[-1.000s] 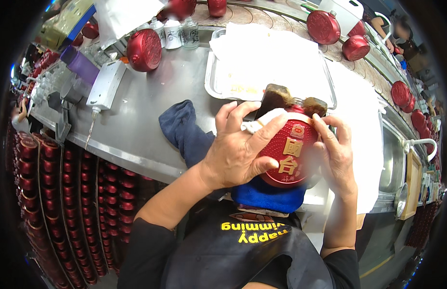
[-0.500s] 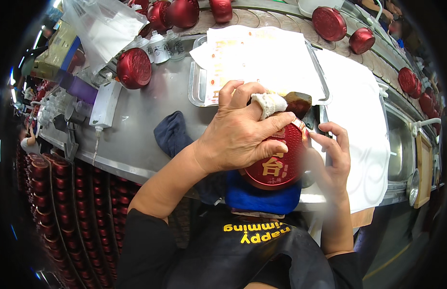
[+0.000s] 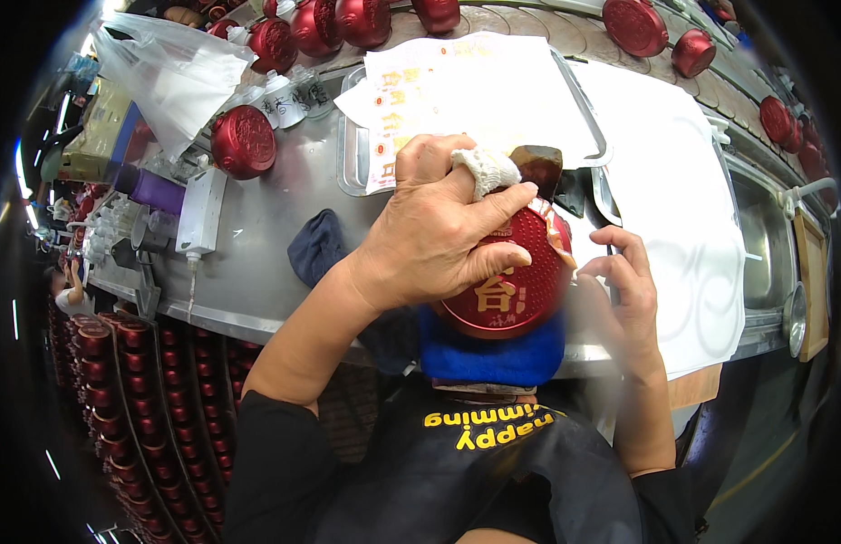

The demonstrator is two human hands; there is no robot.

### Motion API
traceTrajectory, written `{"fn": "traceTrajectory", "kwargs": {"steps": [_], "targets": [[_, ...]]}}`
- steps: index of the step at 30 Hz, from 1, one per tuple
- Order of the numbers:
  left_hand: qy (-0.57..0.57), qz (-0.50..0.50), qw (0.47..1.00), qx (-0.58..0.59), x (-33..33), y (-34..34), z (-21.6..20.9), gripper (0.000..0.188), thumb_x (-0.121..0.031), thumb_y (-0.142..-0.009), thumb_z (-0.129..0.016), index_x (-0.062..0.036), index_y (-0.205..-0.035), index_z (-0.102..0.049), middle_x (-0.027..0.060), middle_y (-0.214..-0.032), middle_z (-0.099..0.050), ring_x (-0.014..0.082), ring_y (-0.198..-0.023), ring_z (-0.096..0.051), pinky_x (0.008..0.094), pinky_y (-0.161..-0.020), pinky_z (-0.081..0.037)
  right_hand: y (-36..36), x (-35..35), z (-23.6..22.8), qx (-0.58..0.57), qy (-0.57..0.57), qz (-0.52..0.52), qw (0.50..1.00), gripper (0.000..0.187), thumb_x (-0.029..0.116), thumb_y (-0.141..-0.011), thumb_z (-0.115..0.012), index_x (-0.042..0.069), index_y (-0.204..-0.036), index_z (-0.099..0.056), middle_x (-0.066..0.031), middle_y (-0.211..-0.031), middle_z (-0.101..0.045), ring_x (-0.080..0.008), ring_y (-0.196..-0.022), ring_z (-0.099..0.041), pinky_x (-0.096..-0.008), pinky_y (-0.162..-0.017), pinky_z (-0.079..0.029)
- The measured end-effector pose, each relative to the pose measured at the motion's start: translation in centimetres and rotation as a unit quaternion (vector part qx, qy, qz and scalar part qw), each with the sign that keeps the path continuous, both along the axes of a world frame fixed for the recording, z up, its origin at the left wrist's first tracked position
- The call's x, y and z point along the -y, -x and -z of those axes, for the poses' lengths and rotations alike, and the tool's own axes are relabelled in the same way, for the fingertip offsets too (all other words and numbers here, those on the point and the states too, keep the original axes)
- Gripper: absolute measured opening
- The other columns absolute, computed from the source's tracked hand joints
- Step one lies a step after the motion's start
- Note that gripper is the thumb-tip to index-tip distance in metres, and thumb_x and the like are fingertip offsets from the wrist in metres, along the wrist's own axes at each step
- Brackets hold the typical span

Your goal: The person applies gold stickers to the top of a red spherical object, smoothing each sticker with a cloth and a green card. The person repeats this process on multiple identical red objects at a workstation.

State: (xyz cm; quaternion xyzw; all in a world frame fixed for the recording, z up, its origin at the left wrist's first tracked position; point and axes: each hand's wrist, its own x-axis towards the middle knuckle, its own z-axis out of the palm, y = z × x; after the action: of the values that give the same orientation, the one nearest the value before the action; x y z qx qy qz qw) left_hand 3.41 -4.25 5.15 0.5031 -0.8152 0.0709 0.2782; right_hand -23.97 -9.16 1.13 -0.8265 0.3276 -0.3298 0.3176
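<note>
Bottle (image 3: 540,288) lies beneath the left hand (image 3: 430,227), whose fingers clasp a white cloth (image 3: 487,170), and just left of the curled right hand (image 3: 627,281), whose blurred grip cannot be told.

The left hand (image 3: 430,236) hides part of the red bottle's face (image 3: 536,272).

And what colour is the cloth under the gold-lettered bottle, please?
The cloth is bright blue in the head view.
</note>
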Motion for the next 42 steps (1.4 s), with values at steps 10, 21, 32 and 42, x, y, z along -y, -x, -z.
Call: {"fn": "traceTrajectory", "kwargs": {"steps": [10,21,32,42], "targets": [[-0.002,-0.005,1.0,0.003,-0.2,0.3,-0.2,0.065,-0.064,-0.097,-0.054,-0.0076,-0.125,-0.072,0.0128,-0.118,-0.07,0.0352,-0.124,-0.047,0.0496,-0.112,-0.027,-1.5,-0.2,0.8,0.02,0.145,0.024,0.989,0.023,-0.006,-0.077,-0.069,-0.001,-0.099,-0.069,-0.0205,-0.126,-0.056,-0.0355,-0.116,-0.056,-0.0417,-0.097,-0.048],[-0.007,0.003,1.0,-0.006,-0.2,0.2,0.1,0.064,-0.062,-0.096,-0.057,-0.0069,-0.126,-0.071,0.0158,-0.12,-0.069,0.0382,-0.125,-0.046,0.0504,-0.113,-0.028,-2.5,-0.7,-0.3,0.029,0.121,0.029,0.992,0.023,0.003,-0.081,-0.078,0.0,-0.102,-0.07,-0.0202,-0.128,-0.056,-0.0368,-0.117,-0.056,-0.0434,-0.097,-0.048],[-0.018,-0.013,1.0,0.023,-0.6,-0.1,-0.3,0.065,-0.062,-0.097,-0.056,-0.0096,-0.133,-0.07,0.0144,-0.128,-0.067,0.0384,-0.126,-0.049,0.0476,-0.112,-0.031,-2.2,-0.1,-0.6,0.018,0.152,0.05,0.987,0.004,0.003,-0.092,-0.068,0.0,-0.091,-0.066,-0.0203,-0.128,-0.057,-0.0355,-0.119,-0.054,-0.0429,-0.099,-0.046],[-0.022,0.003,1.0,0.015,-0.4,-0.1,-0.5,0.065,-0.063,-0.097,-0.057,-0.0098,-0.132,-0.07,0.0142,-0.126,-0.068,0.0379,-0.126,-0.049,0.0475,-0.112,-0.031,-0.7,-0.8,-0.7,-0.002,0.015,0.001,1.0,0.01,0.01,-0.1,-0.064,0.0,-0.098,-0.066,-0.0199,-0.127,-0.057,-0.034,-0.118,-0.054,-0.0418,-0.102,-0.044]]}}
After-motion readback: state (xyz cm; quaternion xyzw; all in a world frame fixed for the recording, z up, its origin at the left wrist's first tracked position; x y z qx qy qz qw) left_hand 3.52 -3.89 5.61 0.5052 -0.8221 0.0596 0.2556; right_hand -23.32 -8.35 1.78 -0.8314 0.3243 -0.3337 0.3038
